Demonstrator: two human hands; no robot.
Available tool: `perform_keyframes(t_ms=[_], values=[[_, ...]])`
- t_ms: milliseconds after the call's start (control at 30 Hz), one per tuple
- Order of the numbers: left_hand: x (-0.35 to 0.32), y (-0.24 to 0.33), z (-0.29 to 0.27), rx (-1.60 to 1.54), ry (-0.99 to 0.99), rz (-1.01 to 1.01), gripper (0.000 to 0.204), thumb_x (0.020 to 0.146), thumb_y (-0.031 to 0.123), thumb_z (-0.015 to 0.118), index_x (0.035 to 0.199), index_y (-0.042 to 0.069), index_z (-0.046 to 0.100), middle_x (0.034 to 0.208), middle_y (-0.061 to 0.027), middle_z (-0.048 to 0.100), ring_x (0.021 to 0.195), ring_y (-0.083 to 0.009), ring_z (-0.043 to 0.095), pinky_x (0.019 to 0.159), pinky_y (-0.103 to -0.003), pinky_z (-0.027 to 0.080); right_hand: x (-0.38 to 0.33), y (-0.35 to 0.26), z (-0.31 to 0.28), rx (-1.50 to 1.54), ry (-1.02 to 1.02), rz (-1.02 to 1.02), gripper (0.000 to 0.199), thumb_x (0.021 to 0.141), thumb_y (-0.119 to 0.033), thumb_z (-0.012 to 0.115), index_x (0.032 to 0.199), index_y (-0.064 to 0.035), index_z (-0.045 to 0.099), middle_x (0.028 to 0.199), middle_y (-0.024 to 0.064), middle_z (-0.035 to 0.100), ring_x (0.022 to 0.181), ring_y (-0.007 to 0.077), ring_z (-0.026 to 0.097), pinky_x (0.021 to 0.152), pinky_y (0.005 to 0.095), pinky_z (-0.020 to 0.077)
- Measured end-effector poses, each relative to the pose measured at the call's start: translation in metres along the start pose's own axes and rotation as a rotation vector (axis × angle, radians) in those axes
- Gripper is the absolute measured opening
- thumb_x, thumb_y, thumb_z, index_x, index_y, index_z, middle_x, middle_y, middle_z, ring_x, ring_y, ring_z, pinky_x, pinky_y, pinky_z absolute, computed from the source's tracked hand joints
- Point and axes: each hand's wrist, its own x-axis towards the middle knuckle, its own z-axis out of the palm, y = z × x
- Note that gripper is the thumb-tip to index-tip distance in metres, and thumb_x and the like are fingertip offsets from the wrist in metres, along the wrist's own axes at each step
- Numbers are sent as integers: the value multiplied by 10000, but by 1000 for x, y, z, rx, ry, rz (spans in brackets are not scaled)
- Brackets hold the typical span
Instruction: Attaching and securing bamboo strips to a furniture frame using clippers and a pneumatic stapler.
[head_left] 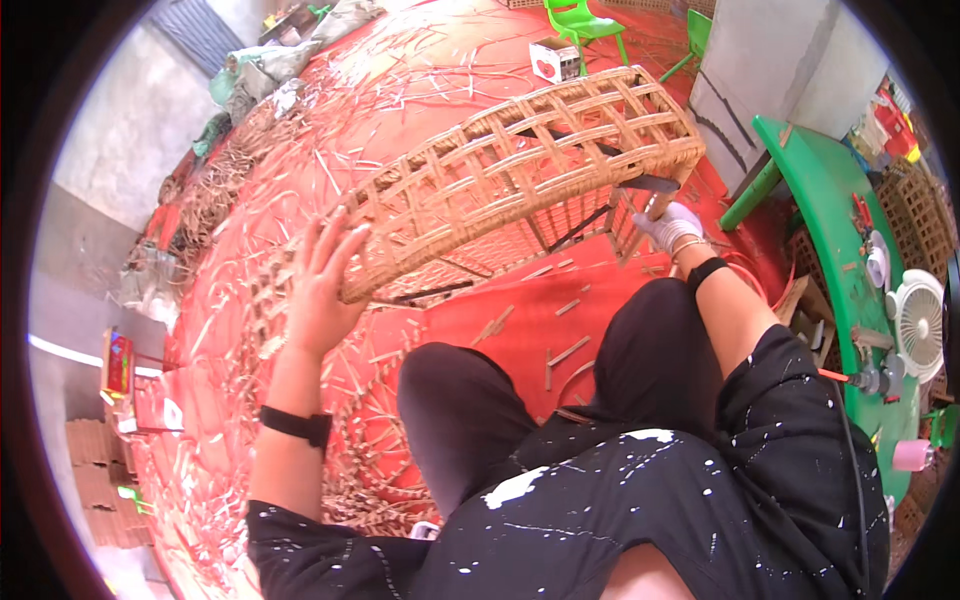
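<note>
A long, light-brown woven rattan frame [520, 165] with an open lattice stretches across in front of me, tilted up toward the right. Against its left end rests my left hand [325, 275], bare, with fingers stretched and spread over the weave. At its right end my right hand [672, 228], in a pale glove, is closed beside a short brown upright piece. A dark, flat, blade-like piece [648, 183] lies just above that hand; I cannot tell whether the hand holds it. Dark bars show through the lattice.
Cut strips litter the red floor covering [500, 335]. A green table [815, 200] stands at right, with a white fan [915, 325] and tools. A small white box [555, 60] and green chair [583, 20] are at the far side. Sacks [255, 80] lie along the left wall.
</note>
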Motion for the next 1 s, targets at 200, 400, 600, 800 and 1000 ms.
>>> perform_keyframes(t_ms=[200, 400, 600, 800, 1000], values=[[-11, -43, -13, 22, 106, -33, 683, 719, 18, 683, 1356, 70, 440, 1391, -145, 455, 1289, -350, 410, 1063, -420, 348, -4, -67, -57, 4, 295, -241, 439, 803, -534, 577, 913, -121, 679, 875, 152, 675, 833, 355, 638, 733, 448, 504], [-24, -101, -7, -239, 271, -336, 463, 901, 152, 603, 1316, 15, 449, 1216, -196, 575, 1108, -295, 571, 927, -367, 439, 5, -168, -170, 72, 751, -535, 414, 801, -474, 633, 982, -103, 665, 808, 150, 660, 769, 318, 649, 694, 397, 512], [-51, -122, 88, -366, 423, -629, 393, 924, 250, 597, 1207, -14, 528, 1005, -152, 649, 858, -213, 605, 774, -339, 479, -44, -249, -236, 142, 1030, -903, 367, 810, -437, 630, 888, -79, 650, 771, 135, 658, 733, 299, 646, 697, 404, 511], [-72, -80, 183, -531, 513, -943, 434, 932, 349, 578, 1174, -10, 546, 909, -118, 649, 769, -203, 602, 713, -346, 485, -65, -266, -212, -183, 1182, -1043, 255, 773, -307, 679, 867, -72, 646, 782, 132, 641, 745, 299, 631, 716, 396, 517], [-106, -88, 213, -422, 307, -1013, 399, 915, 343, 585, 1111, -4, 581, 885, -160, 662, 773, -262, 632, 718, -379, 486, -101, -252, -187, -214, 986, -1102, 217, 713, -207, 707, 849, -63, 618, 828, 124, 634, 820, 296, 632, 723, 399, 517]])
